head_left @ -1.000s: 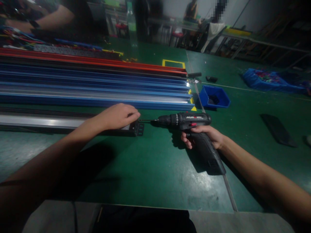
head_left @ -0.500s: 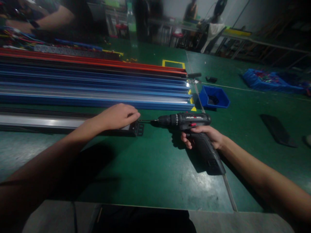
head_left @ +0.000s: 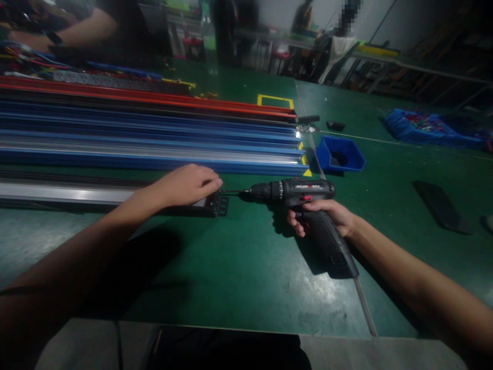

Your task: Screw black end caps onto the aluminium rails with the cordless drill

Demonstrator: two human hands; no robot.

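Observation:
A black cordless drill (head_left: 308, 190) is in my right hand (head_left: 327, 213), its chuck pointing left. Its long thin bit (head_left: 234, 192) reaches the end of a long black and silver metal profile (head_left: 77, 194). My left hand (head_left: 192, 185) is closed over the top of that profile near this end, thumb toward the drill. A small black slotted bracket (head_left: 222, 205) sticks out from the profile's end. The exact spot where the bit meets the end is partly hidden by my left thumb.
Several blue profiles (head_left: 154, 139) and a red one (head_left: 154, 97) lie behind. A blue bin (head_left: 341, 154) with dark small parts stands right of them. A flat black object (head_left: 441, 208) lies far right. A co-worker's arm (head_left: 88, 31) is over coloured wires at upper left.

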